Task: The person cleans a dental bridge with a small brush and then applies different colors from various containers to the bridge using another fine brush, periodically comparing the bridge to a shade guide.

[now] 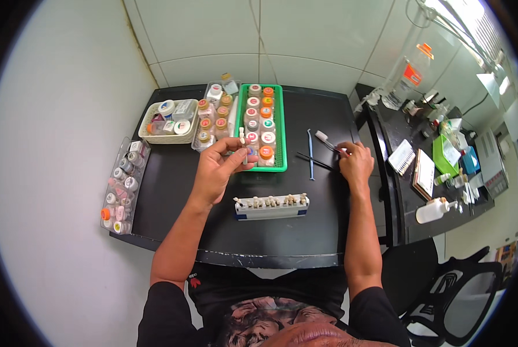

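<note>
My left hand is raised in front of the green basket, pinching a small tooth-coloured shade tab upright between thumb and fingers. At the table's right side my right hand closes its fingers on the handle of a toothbrush, whose white bristle head points away to the left. Left of that hand lie black tweezers and a thin blue double-ended tool. A tooth shade guide stands near the table's front, a row of tooth-shaped tabs along its top.
The green basket holds several capped bottles. Left of it are a clear tray of bottles, a cream basket of jars and another clear tray. A side desk at right carries notebooks, a pump bottle and a green bin.
</note>
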Tool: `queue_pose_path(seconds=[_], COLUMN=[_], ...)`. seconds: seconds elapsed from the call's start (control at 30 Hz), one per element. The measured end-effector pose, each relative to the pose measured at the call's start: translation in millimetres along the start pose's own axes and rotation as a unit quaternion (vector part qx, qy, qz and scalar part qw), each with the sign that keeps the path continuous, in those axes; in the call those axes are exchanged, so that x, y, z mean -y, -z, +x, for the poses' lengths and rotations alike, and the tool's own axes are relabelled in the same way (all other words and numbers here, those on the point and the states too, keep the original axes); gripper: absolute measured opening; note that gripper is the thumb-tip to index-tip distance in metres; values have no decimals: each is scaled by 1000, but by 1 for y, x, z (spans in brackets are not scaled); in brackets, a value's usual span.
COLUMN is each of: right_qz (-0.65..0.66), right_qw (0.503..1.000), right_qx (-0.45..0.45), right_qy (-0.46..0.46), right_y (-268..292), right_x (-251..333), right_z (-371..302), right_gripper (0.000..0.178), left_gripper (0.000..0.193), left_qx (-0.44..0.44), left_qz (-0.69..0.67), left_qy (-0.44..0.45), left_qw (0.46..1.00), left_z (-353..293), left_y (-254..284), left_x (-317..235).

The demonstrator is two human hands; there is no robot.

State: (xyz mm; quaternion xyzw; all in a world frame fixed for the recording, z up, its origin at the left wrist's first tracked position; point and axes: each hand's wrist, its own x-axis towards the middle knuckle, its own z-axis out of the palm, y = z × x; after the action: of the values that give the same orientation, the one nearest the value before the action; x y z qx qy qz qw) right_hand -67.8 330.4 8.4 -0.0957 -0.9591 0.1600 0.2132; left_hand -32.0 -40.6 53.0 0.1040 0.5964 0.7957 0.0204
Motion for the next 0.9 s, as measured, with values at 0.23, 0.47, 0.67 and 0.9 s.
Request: queue_pose_path(seconds=[0.23,0.47,0.67,0.9], right_qz=[-21,49,30,109], right_qw=[999,992,985,980], right_qx=[-21,88,166,-58], right_qy=[13,70,17,155], right_y=[-1,39,32,44], right_x=[6,28,22,38], right_z=[-4,-18,-17,-19], right_gripper=[20,27,26,15], left_gripper=[27,21,15,15], left_qx=[-1,-13,-20,-8], left_qz=[-54,-43,-6,28], left_qy=[36,38,32,8], left_qw=[998,998,999,1000], left_z=[2,2,5,-3], left_y=[7,8,7,0], left_x=[-1,-4,-1,-3])
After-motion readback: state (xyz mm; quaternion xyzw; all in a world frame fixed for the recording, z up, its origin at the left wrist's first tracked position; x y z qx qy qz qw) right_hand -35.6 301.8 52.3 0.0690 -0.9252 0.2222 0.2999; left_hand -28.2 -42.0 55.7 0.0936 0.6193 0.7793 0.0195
